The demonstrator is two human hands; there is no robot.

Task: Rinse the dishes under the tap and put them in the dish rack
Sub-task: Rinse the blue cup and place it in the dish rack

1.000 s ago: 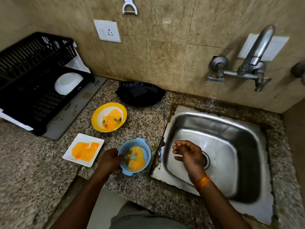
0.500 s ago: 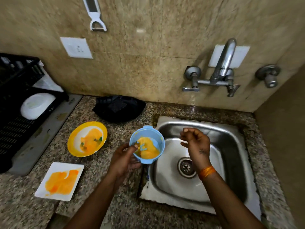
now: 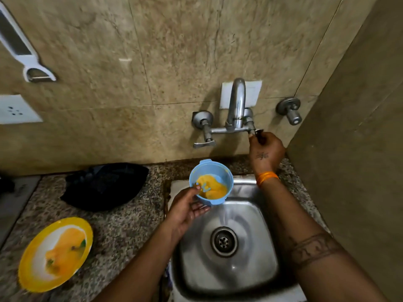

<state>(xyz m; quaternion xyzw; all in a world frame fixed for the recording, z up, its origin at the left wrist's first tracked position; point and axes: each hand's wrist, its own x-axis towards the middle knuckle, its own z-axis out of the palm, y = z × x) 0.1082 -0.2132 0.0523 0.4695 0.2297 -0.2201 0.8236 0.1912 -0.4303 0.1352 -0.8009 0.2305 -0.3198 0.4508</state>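
Note:
My left hand (image 3: 187, 209) grips a small blue bowl (image 3: 211, 182) smeared with orange sauce, holding it above the left back corner of the steel sink (image 3: 257, 273). My right hand (image 3: 265, 149) is closed on the right handle of the wall tap (image 3: 236, 107). A thin stream of water falls from the spout into the sink, just right of the bowl. A yellow plate (image 3: 54, 253) with orange residue lies on the granite counter at lower left. The dish rack is out of view.
A black cloth or bag (image 3: 104, 186) lies on the counter behind the plate. A second tap handle (image 3: 205, 143) and a separate wall valve (image 3: 290, 110) flank the spout. A side wall (image 3: 359, 149) closes the right. A white peeler (image 3: 28, 59) hangs upper left.
My left hand lifted the blue bowl off the counter and carried it over the sink. My right hand rose from the sink to the tap handle. Water now runs.

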